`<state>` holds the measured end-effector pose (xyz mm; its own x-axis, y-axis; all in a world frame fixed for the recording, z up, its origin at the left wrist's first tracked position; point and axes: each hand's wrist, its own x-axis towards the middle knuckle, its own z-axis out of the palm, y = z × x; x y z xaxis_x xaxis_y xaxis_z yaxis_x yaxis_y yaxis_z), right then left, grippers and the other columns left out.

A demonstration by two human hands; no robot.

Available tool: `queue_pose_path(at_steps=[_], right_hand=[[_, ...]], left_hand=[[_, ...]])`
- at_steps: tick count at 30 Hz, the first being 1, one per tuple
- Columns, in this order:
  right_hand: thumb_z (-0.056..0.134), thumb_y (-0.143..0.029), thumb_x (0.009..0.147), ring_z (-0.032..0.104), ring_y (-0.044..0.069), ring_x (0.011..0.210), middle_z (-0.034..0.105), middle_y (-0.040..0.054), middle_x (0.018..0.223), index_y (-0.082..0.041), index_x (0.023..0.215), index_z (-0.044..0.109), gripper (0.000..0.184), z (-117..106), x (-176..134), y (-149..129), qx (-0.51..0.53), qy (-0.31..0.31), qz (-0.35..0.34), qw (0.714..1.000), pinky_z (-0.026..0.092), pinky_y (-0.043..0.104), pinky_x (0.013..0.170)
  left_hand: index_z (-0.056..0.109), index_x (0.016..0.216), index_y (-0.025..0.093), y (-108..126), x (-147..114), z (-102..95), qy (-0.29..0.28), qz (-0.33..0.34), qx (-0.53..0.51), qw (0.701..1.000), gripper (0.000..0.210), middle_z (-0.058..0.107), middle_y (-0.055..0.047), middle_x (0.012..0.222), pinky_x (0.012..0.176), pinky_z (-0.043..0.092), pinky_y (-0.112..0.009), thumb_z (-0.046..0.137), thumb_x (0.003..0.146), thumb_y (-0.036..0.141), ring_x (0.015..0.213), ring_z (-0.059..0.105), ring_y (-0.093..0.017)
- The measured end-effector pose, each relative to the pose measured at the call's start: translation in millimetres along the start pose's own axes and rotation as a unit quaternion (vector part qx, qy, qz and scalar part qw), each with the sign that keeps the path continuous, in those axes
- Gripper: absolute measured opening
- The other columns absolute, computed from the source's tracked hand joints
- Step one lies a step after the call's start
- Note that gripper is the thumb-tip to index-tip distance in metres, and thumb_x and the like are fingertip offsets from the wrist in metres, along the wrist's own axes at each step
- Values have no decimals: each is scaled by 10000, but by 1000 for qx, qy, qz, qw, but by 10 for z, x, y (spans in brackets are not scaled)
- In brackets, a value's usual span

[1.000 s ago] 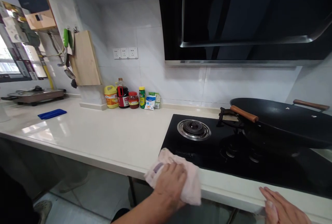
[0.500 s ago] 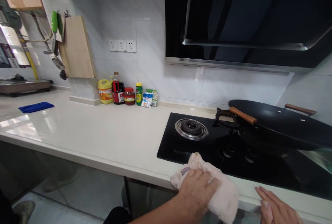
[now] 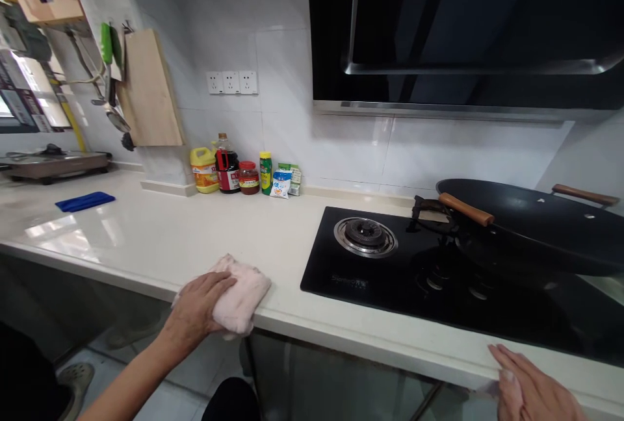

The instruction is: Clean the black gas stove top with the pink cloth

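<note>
A folded pale pink cloth [image 3: 242, 297] lies on the white countertop [image 3: 277, 265] at its front edge, left of the stove, part of it hanging over the edge. My left hand [image 3: 202, 301] presses down on it, fingers closed over the cloth. At the lower right, my right hand [image 3: 536, 388] rests on the counter's front edge, fingers stretched out and holding nothing. Just beyond it is the black gas stove [image 3: 370, 291] with a round burner [image 3: 365, 236].
A large wok [image 3: 531, 226] with wooden handles sits on the stove's right side, under the range hood [image 3: 458, 31]. Along the wall stand an oil jug [image 3: 205, 171], a dark sauce bottle [image 3: 227, 171], a red-lidded jar [image 3: 248, 179] and packets [image 3: 281, 182]. A blue cloth [image 3: 85, 201] lies farther left.
My left hand has moved left with the pink cloth, from the stove's front edge to the bare counter. My right hand stays at the counter edge. The view has shifted slightly.
</note>
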<state>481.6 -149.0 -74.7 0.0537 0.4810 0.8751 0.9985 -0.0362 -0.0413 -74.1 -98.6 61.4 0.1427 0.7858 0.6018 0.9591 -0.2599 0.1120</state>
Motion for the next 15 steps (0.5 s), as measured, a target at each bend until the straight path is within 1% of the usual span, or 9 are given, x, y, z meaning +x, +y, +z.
queue_pose_path(at_steps=[3, 5, 7, 9, 12, 13, 15], right_hand=[[342, -338, 1012, 657, 347, 1089, 736, 144, 1126, -139, 1172, 705, 444, -11, 27, -47, 6, 10, 7, 1000, 464, 487, 888], [344, -319, 1013, 655, 335, 1106, 736, 141, 1128, -139, 1161, 708, 433, -17, 38, -73, 16, 10, 19, 1000, 460, 482, 911], [326, -325, 1016, 653, 334, 1109, 736, 142, 1121, -143, 1141, 713, 446, -20, 44, -95, 22, 2, 33, 999, 453, 485, 917], [303, -346, 1018, 648, 344, 1106, 733, 147, 1119, -143, 1115, 721, 474, -22, 50, -118, 25, -4, 51, 998, 446, 495, 918], [279, -365, 1020, 640, 353, 1117, 734, 156, 1106, -133, 1086, 731, 513, -28, 63, -159, 33, -8, 72, 997, 437, 510, 951], [272, -369, 1021, 639, 356, 1119, 736, 159, 1099, -127, 1084, 733, 525, -32, 67, -170, 36, -9, 76, 996, 434, 515, 961], [267, -385, 1024, 634, 362, 1123, 735, 161, 1111, -121, 1097, 734, 542, -41, 71, -182, 42, -17, 83, 996, 427, 529, 975]], left_hand=[[606, 1294, 193, -8, -5, -9, -9, -27, 18, 999, 372, 625, -99, 1314, 931, 574, -454, 629, 979, 389, 1103, 647, -230], [601, 1299, 187, 55, -43, 57, -17, -37, 27, 999, 376, 623, -98, 1315, 930, 574, -458, 626, 981, 387, 1104, 647, -231], [613, 1284, 199, 177, -108, 163, -26, -40, 33, 998, 370, 627, -97, 1313, 942, 564, -463, 632, 974, 399, 1117, 640, -241], [653, 1236, 233, 359, -181, 291, -37, -37, 38, 998, 409, 648, -98, 1290, 964, 540, -469, 705, 902, 463, 1145, 623, -280], [678, 1221, 230, 711, -266, 490, -57, -14, 63, 996, 670, 671, -143, 1252, 979, 485, -532, 859, 670, 565, 1184, 577, -392], [665, 1251, 217, 836, -283, 553, -65, 1, 73, 995, 750, 666, -158, 1260, 984, 464, -553, 878, 627, 573, 1194, 563, -414], [621, 1320, 211, 1082, -297, 668, -84, 36, 88, 992, 830, 645, -174, 1300, 1000, 428, -572, 884, 615, 561, 1216, 542, -426]])
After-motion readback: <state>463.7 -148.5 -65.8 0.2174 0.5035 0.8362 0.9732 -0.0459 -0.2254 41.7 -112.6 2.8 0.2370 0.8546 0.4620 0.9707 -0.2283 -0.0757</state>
